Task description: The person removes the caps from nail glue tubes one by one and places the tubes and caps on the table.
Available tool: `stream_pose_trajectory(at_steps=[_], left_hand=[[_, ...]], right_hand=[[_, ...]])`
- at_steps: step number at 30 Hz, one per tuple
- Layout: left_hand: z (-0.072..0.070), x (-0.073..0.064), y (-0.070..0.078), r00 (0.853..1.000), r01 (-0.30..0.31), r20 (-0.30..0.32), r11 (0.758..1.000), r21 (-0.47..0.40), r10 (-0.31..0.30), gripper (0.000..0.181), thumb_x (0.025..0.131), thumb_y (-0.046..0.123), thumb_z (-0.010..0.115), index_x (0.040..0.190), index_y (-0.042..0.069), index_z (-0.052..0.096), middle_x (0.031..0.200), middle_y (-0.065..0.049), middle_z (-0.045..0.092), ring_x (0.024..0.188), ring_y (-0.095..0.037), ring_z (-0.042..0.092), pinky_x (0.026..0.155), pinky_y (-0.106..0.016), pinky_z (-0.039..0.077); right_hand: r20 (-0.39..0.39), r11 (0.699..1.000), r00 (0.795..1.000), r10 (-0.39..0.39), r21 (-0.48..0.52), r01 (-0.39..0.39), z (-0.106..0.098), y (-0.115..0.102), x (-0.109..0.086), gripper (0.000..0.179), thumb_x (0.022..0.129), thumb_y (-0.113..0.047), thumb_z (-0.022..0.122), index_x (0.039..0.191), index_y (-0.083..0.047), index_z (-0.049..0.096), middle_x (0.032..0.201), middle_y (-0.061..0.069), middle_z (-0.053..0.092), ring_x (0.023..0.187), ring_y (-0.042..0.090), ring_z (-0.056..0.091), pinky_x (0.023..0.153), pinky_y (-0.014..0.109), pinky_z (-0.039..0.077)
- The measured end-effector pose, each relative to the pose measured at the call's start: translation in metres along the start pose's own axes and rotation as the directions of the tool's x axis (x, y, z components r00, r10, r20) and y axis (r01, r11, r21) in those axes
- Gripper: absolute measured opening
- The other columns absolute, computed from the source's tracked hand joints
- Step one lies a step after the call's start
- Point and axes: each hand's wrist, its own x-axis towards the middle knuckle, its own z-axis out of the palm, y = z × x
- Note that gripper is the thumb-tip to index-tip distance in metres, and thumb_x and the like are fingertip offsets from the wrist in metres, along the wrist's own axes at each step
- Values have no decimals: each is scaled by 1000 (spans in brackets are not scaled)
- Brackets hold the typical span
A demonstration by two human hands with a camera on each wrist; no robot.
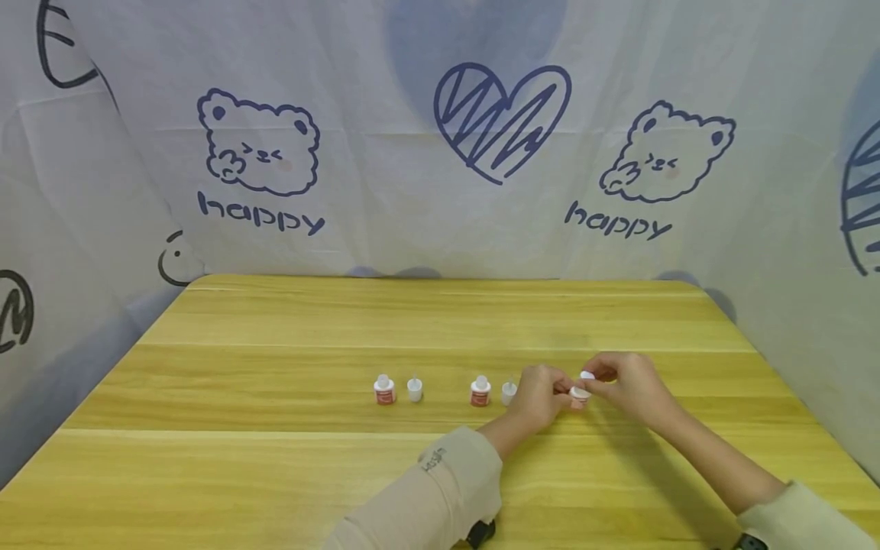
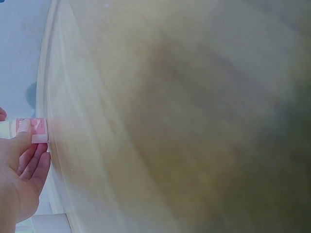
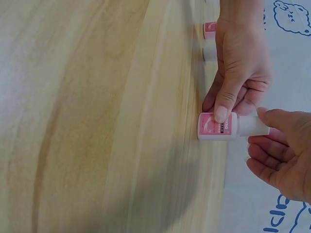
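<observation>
Fingers of my left hand (image 1: 538, 393) grip a small white bottle with a pink label (image 3: 214, 127), upright on the table. Above it, my right hand (image 1: 629, 382) pinches the white cap (image 3: 253, 125) between thumb and fingers, at the bottle's neck; whether it is seated cannot be told. Two similar bottles stand without caps to the left: a middle bottle (image 1: 480, 392) and a far-left bottle (image 1: 384, 390). Just right of each stands a white cap, the left cap (image 1: 415, 390) and the middle cap (image 1: 509, 393), each with a thin stem pointing up. My left hand is close beside the middle cap.
The wooden table (image 1: 227, 466) runs back to a pale cloth (image 1: 385, 183) with bear and heart drawings. Cloth also hangs at both sides. The bottles and caps form one row across the table.
</observation>
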Motion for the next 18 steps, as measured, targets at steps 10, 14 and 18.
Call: stream_pose_trajectory(at_steps=[10, 14, 18], left_hand=[[1, 1, -1, 1000, 3, -3, 1000, -12, -3, 11, 78, 9, 72, 86, 2, 74, 80, -6, 73, 67, -2, 65, 57, -6, 46], [2, 2, -2, 1000, 1, -4, 1000, -28, -2, 10, 77, 9, 73, 84, 1, 73, 80, -7, 73, 66, -2, 64, 57, -6, 46], [2, 3, -3, 1000, 0, -6, 1000, -28, -1, 10, 77, 9, 73, 83, 1, 73, 78, -7, 73, 64, -1, 62, 57, -6, 45]], right_hand=[[22, 1000, 1000, -7, -12, 7, -2, -2, 2, 4, 79, -4, 70, 81, 0, 69, 77, 9, 70, 70, 20, 64, 63, 31, 55], [38, 1000, 999, -11, -2, 11, -3, -3, 3, 4, 80, -3, 69, 81, 1, 69, 78, 9, 70, 71, 21, 65, 64, 32, 55], [68, 1000, 998, -5, 12, 4, -5, -3, 3, 3, 81, -1, 68, 83, 0, 69, 80, 11, 70, 73, 23, 66, 65, 34, 55]])
